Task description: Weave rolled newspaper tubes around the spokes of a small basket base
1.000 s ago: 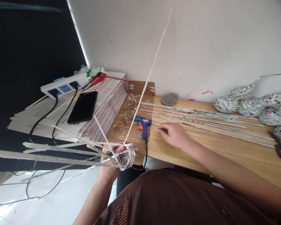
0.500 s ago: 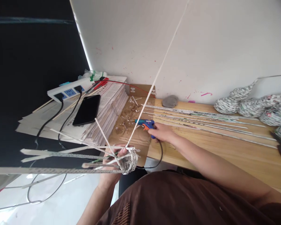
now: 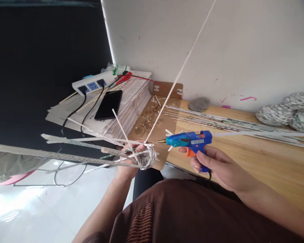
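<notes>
My left hand grips a small woven newspaper piece, its thumb on top near the rim. Several rolled paper strips stick out of the weave to the left, and one long white paper tube slants far up to the right. My right hand is wrapped round the handle of a blue hot glue gun with an orange trigger and a small red light. The metal nozzle points left, just short of the woven piece's rim. A pale glue stick juts from the gun's back.
A newspaper stack bears a black phone, a power strip and red-handled scissors. Cardboard with scraps, a grey stone-like lump, paper tubes and woven paper pieces are on the wooden table.
My right hand has lifted the glue gun off the table and brought it towards me, close to the woven piece. My left hand keeps its hold. The view has shifted left.
</notes>
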